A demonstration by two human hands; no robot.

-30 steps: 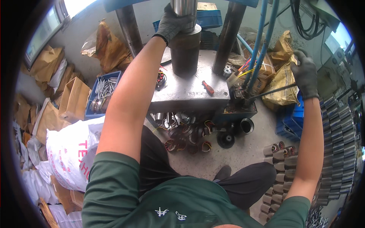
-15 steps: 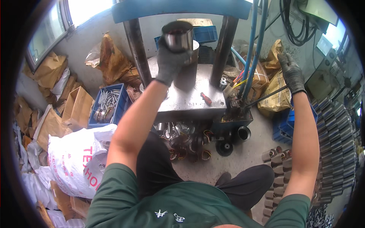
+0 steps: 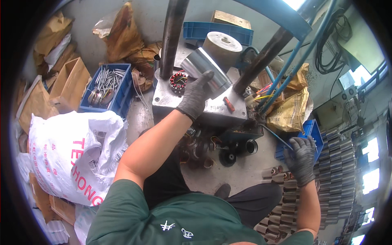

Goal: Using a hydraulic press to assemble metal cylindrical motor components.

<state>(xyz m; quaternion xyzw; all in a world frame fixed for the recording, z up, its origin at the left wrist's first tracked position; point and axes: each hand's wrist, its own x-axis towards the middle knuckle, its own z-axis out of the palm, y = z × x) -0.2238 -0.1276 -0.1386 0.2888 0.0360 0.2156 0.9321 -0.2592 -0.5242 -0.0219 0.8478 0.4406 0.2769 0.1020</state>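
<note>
My left hand [image 3: 194,97], in a dark grey glove, is closed on a shiny metal cylinder [image 3: 207,72]. The cylinder is tilted over a steel press plate [image 3: 212,105]. Just left of it, a ring-shaped motor stator [image 3: 178,81] with red insulation and wires rests on the plate. A red-handled screwdriver [image 3: 228,104] lies near the plate's right side. At the right, my gloved right hand [image 3: 302,160] is closed at the end of a thin metal lever [image 3: 274,134] that slopes down from the press; the palm hides its tip.
Dark posts [image 3: 174,36] flank the plate, with a thick round block [image 3: 223,45] between them. Left stand a blue crate [image 3: 107,87] of metal rods and a white sack [image 3: 67,155]. Rows of metal cylinders [image 3: 335,179] fill the right. Motor parts [image 3: 231,157] lie on the floor below.
My left hand has lowered the cylinder from upright to a tilt, and the stator on the plate now shows. My right hand has moved down, and the lever now slopes downward.
</note>
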